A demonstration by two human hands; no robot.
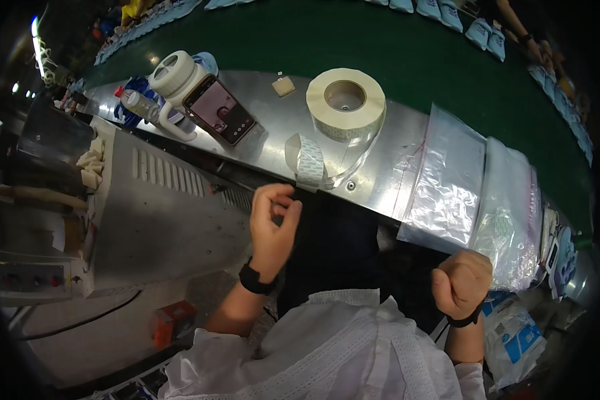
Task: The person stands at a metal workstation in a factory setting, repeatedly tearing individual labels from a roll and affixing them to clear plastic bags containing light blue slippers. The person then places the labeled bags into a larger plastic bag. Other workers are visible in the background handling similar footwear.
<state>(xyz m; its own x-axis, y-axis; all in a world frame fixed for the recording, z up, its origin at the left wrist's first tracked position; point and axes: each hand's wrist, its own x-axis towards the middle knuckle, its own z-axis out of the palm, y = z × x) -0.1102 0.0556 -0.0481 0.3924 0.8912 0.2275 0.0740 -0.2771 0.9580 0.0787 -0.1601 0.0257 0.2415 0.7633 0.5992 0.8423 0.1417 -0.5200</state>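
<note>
My left hand (274,227) hovers just in front of the metal table edge, its fingers loosely curled in and nothing visible in them. Beyond it, a strip of printed labels (309,160) curls down at the edge, coming off a large label roll (347,123) that lies on its side. My right hand (463,283) makes a fist by the near end of the clear plastic bags (447,180). Whatever that fist may hold is hidden. A second stack of clear bags (503,213) lies to the right of the first. Both wrists wear black bands.
A phone (220,110) leans against a white lidded jug (180,80), with a small bottle (140,103) beside it. Past the metal ledge runs a green conveyor (260,40) lined with light blue shoes (487,37). Another person's hands (543,57) work at far right. A grey machine (173,207) stands left.
</note>
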